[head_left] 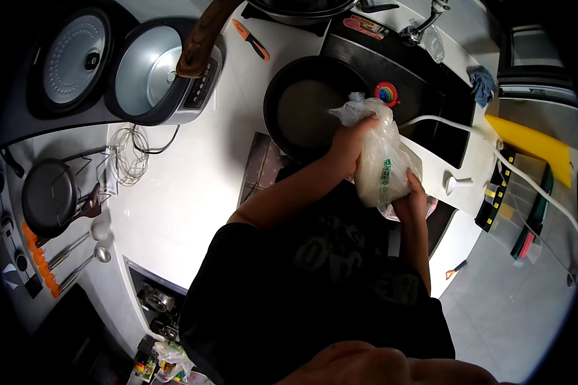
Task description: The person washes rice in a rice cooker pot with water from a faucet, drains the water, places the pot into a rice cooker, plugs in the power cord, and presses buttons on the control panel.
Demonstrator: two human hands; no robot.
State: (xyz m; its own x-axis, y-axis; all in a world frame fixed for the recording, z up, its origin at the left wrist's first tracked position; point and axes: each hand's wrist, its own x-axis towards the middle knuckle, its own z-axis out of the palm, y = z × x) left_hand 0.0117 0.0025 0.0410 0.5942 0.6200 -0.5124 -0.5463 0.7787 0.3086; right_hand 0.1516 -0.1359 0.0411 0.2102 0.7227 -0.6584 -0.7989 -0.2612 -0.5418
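Observation:
A cloudy plastic bag (385,170) with green print and pale, bulging contents is tilted between my two hands. My left hand (353,142) is closed around its upper side, near the bunched, twisted neck. Low on the bag's right side, my right hand (412,197) grips it from below. What fills the bag cannot be made out clearly. Just beyond my left hand sits a round black pan (273,112) with a greyish-brown layer on its bottom. The bag's neck overlaps the pan's right rim.
A dark sink (424,96) lies right of the pan, with a red-rimmed round item (386,94) beside it. An open rice cooker (149,72) stands at left. An orange knife (250,40) rests on the counter. A white spoon (457,184) and yellow board (530,149) are at right.

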